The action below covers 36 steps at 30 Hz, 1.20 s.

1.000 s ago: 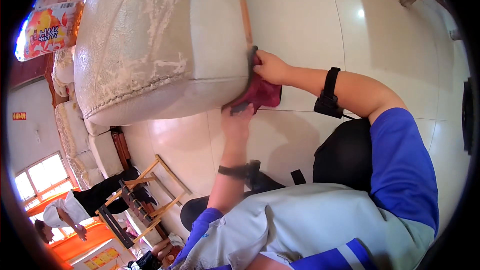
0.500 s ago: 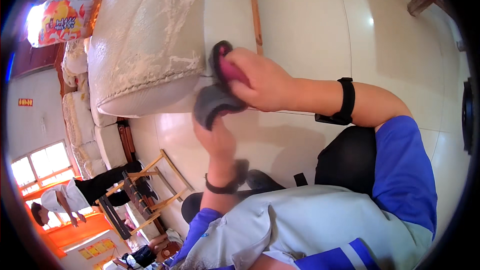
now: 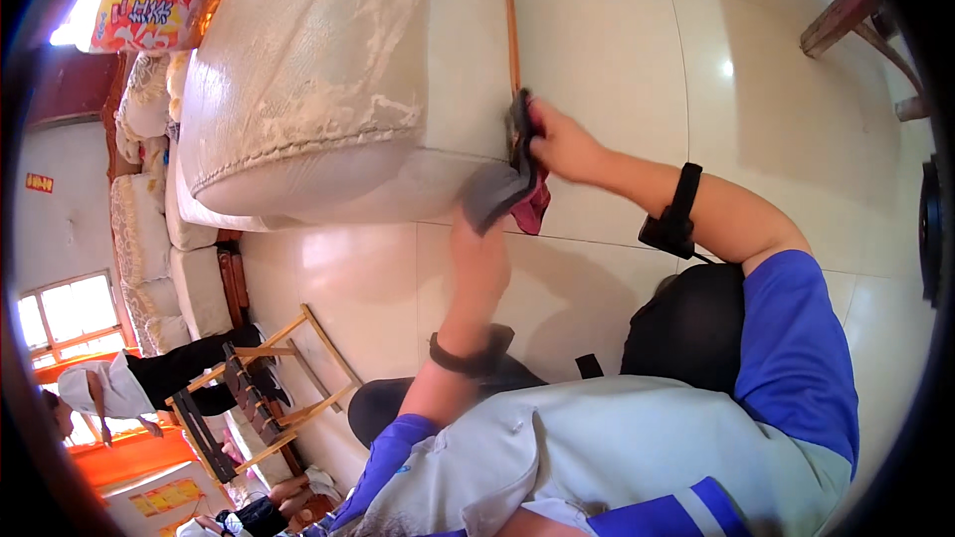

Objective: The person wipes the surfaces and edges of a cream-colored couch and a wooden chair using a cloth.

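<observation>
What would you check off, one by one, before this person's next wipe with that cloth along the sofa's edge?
1. Dark grey and maroon cloth in hand: ok, the right hand grips its upper part.
2. Cloth touching the cream leather sofa cushion: ok, it is pressed against the cushion's lower edge.
3. Left hand placed: ok, it is raised just under the hanging end of the cloth; whether its fingers pinch it, cannot tell.
4. Glossy pale tiled floor beside the sofa free of obstacles: ok near the hands.
5. Cushion surface sound: not ok, its leather looks cracked and flaking.
</observation>
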Each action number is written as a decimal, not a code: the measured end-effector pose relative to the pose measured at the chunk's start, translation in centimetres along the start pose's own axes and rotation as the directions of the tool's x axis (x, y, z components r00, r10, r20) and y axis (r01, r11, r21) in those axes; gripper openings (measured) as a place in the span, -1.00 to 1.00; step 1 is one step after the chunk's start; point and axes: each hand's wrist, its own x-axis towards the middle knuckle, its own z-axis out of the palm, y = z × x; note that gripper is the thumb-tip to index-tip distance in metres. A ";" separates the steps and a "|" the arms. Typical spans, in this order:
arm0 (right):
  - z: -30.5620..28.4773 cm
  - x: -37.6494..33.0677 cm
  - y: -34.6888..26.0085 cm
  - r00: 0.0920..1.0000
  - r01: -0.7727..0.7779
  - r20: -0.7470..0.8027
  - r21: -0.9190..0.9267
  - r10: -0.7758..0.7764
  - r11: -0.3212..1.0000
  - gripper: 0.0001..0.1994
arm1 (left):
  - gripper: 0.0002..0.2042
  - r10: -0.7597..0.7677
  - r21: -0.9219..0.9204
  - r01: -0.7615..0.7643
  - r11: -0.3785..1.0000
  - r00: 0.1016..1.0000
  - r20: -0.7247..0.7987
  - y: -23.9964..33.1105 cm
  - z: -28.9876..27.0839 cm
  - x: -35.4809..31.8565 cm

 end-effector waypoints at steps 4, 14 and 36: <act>-3.4 2.7 -2.9 0.977 -0.171 -0.006 0.583 0.215 0.794 -0.69 | -0.57 0.256 0.164 -0.243 0.956 0.965 -0.064 1.9 0.6 0.0; -8.3 3.3 -3.5 0.893 -0.413 0.372 0.901 0.254 0.133 -0.59 | -0.49 0.303 0.025 -0.328 0.944 0.896 0.325 -0.2 2.2 -1.0; -14.6 8.0 -9.8 0.829 -0.547 -0.044 0.144 0.558 0.824 -0.68 | -0.51 -0.310 -0.259 0.433 0.863 0.860 0.406 -6.7 8.8 2.9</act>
